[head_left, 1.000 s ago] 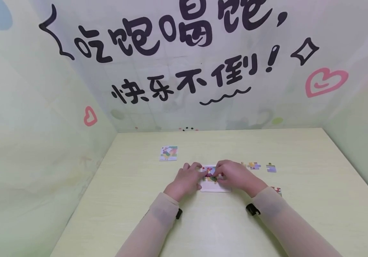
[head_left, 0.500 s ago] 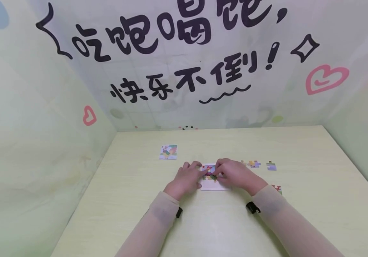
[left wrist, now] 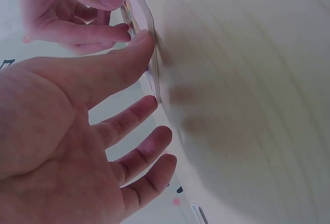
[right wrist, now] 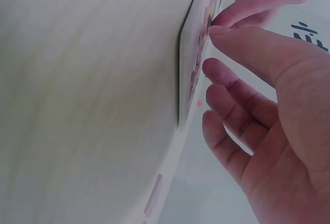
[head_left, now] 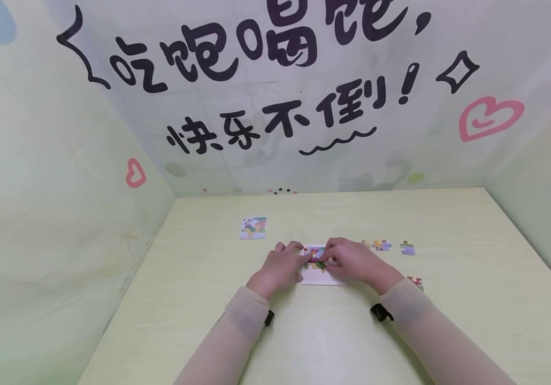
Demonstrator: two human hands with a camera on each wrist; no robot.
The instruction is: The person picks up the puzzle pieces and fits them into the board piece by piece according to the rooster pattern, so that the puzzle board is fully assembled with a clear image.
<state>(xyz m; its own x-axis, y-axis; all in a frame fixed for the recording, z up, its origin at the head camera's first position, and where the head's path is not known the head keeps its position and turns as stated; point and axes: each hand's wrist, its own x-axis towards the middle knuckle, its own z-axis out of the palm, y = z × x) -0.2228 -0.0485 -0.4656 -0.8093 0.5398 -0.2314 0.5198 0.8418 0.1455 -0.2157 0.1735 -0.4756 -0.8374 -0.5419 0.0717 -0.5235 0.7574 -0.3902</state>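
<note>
A white puzzle tray (head_left: 323, 279) lies on the table between the two hands, its upper part filled with coloured pieces showing a rooster-like picture. My left hand (head_left: 279, 267) rests at its left side, index finger on the pieces and thumb by the lower edge. In the left wrist view the fingers of the left hand (left wrist: 77, 126) are extended and spread. My right hand (head_left: 354, 262) pinches a dark green puzzle piece (head_left: 320, 264) with thumb and index finger at the picture's middle. Its other fingers bend loosely in the right wrist view. The right hand covers the tray's right side.
Loose puzzle pieces (head_left: 381, 245) lie behind the right hand, with a single piece (head_left: 407, 248) farther right. A reddish piece (head_left: 416, 282) shows partly beside the right sleeve. A square picture card (head_left: 253, 228) lies at the back left. Printed cloth walls surround the table.
Both hands stay at the tray with hardly any movement. The dark green piece turns slightly between the right fingers. The head view shifts a little.
</note>
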